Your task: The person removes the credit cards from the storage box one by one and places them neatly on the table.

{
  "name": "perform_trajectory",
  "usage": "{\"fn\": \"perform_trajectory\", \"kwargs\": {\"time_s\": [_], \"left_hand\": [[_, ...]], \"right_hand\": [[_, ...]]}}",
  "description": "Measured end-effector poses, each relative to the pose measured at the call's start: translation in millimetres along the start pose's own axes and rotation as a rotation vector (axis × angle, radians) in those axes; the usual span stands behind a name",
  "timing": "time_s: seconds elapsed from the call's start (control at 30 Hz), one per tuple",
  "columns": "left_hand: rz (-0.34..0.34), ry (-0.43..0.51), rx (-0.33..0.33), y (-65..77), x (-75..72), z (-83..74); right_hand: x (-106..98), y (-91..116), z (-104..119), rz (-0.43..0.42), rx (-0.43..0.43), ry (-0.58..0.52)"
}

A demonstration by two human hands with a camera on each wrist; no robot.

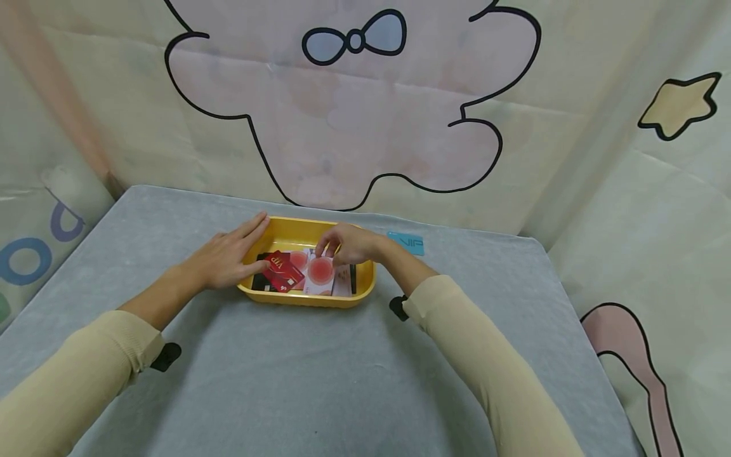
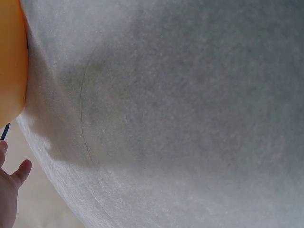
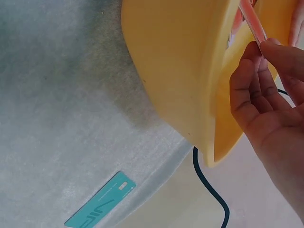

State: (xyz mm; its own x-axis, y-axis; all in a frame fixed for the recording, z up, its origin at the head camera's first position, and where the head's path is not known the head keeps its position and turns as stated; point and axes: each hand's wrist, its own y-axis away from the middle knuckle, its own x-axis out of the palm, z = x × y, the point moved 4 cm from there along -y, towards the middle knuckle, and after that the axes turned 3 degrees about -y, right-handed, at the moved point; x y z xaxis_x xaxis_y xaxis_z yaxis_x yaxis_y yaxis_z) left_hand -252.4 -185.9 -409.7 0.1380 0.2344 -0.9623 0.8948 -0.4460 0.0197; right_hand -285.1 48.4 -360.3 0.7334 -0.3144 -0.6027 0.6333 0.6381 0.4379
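Observation:
A yellow plastic basket (image 1: pixel 302 302) stands on the table and holds several overlapping cards. My left hand (image 1: pixel 225 257) rests at its left end, fingers stretched along the rim and the thumb reaching over the inside near a red VIP card (image 1: pixel 283 273). Over the right half of the basket, my right hand (image 1: pixel 353 244) pinches the upper edge of a white card with a red circle (image 1: pixel 320 273). The right wrist view shows this card (image 3: pixel 254 23) edge-on between thumb and fingertips. Dark and pale cards lie partly hidden beneath and beside it.
A teal VIP card (image 1: pixel 408 242) lies on the grey-blue tablecloth (image 1: pixel 320 374), right of the basket near the table's back edge. Behind the table hangs a curtain (image 1: pixel 588 178) with cartoon drawings. A dark cord (image 3: pixel 209 185) runs past the table edge in the right wrist view.

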Motion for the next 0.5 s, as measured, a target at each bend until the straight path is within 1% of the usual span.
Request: {"fn": "perform_trajectory", "kwargs": {"time_s": [0.2, 0.4, 0.5], "left_hand": [[-0.002, -0.005, -0.001, -0.4, 0.3, -0.5], [0.008, -0.020, 0.014, 0.6, -0.8, -1.8], [0.003, -0.019, 0.019, 1.1, -1.0, -2.5]], "right_hand": [[-6, 4, 1, 0.000, -0.006, 0.029], [-13, 12, 3, -0.018, -0.011, -0.024], [-18, 16, 2, -0.044, -0.023, -0.020]]}}
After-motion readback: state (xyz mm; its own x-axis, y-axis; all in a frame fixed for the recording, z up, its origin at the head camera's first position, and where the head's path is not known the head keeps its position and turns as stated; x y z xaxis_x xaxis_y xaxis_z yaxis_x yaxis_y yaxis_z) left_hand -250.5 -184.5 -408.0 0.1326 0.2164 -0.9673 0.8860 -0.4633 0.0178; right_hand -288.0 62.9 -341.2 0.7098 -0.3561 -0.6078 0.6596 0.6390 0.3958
